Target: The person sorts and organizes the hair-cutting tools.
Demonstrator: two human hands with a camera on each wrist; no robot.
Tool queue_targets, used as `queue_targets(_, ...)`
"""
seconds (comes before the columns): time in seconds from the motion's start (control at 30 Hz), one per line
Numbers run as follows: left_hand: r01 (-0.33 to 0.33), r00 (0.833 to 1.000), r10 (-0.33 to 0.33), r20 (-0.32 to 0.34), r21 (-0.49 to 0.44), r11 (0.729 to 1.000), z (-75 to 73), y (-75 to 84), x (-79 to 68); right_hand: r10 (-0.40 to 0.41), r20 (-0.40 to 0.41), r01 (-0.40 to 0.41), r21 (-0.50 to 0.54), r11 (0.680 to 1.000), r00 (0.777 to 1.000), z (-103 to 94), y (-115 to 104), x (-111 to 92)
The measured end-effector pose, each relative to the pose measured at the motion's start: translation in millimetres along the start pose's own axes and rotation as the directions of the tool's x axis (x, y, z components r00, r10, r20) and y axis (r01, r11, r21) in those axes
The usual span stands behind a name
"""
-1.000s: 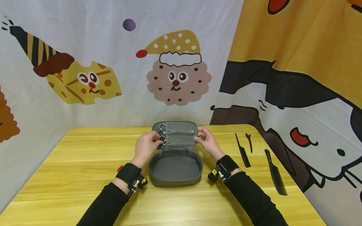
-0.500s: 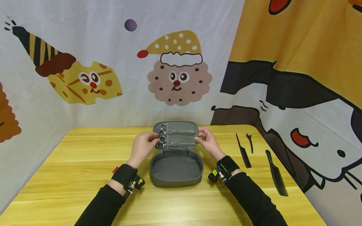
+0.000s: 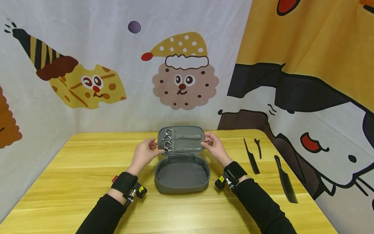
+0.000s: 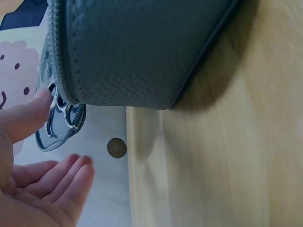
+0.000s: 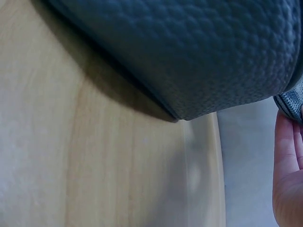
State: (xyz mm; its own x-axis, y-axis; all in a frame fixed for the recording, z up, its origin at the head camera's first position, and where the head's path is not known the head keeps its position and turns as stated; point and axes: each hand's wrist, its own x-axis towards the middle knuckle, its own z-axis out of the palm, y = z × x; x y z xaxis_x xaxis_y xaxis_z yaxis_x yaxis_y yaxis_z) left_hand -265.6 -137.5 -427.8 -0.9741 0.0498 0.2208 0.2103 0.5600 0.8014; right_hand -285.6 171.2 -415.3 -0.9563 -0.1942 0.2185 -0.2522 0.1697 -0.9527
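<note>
In the head view, the left forearm reaches up from the lower left, and the left hand [image 3: 143, 154] is beside the open grey case [image 3: 182, 189]. Its thumb points to the lowest ring of the scissors handles [image 3: 167, 143] tucked in the raised lid [image 3: 190, 142]; the fingers stand apart from the thumb. The right forearm slants in from the lower right, and the right hand [image 3: 215, 148] pinches the lid's right edge between thumb and fingers. The case sits on the desk [image 3: 73, 182], in front of the person.

In the left wrist view, the palm is turned partly to the camera: straight fingers [image 4: 71, 187] lie together, well apart from the thumb, whose tip overlaps a scissors ring; whether it touches is unclear.

In the right wrist view, extended fingers [image 5: 285, 144] meet the lid's edge at the picture's border; the thumb is out of sight.
</note>
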Motion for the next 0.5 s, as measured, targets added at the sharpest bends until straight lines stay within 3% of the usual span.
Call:
queue_targets(0.2,0.090,0.993,-0.083,0.088,-0.075,0.993,2.2,-3.1,2.5,0.003,0.000,-0.003,0.002,1.000,1.000,0.7,0,-1)
queue_targets(0.5,0.096,0.992,-0.085,0.094,-0.109,0.989,5.7,-4.2,5.5,0.008,-0.016,-0.008,0.025,1.000,1.000,-2.4,29,11)
